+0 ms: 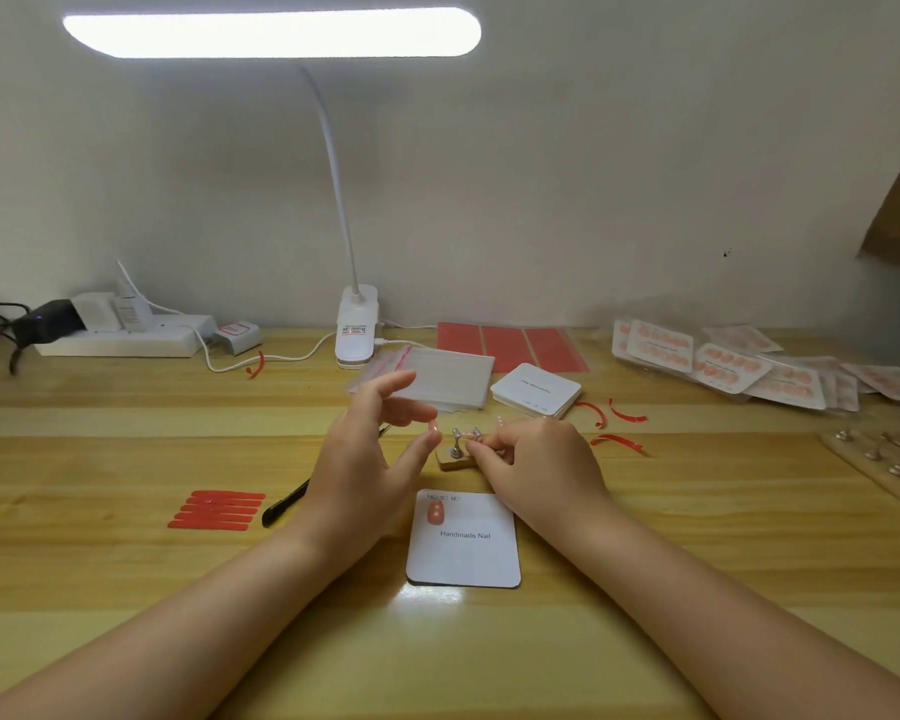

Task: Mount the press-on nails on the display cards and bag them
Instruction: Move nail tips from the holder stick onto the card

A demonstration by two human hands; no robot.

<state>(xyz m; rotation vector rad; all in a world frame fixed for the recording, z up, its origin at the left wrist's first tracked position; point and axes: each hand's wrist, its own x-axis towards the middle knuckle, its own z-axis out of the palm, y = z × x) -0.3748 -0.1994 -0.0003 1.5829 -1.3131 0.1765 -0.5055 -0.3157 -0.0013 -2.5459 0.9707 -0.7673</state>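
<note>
The right hand curls at the small wooden stand with metal pegs, fingertips pinching at its right peg; whether a nail is gripped I cannot tell. The left hand hovers spread, just left. The white "Handmade Nail" display card, bearing one orange press-on nail, lies just nearer, between the wrists on the wooden worktop.

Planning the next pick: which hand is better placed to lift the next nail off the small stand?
Right. The right hand already has its fingertips at the stand, curled by the nail holders. The left hand hovers beside it, fingers spread, holding nothing visible.
</note>
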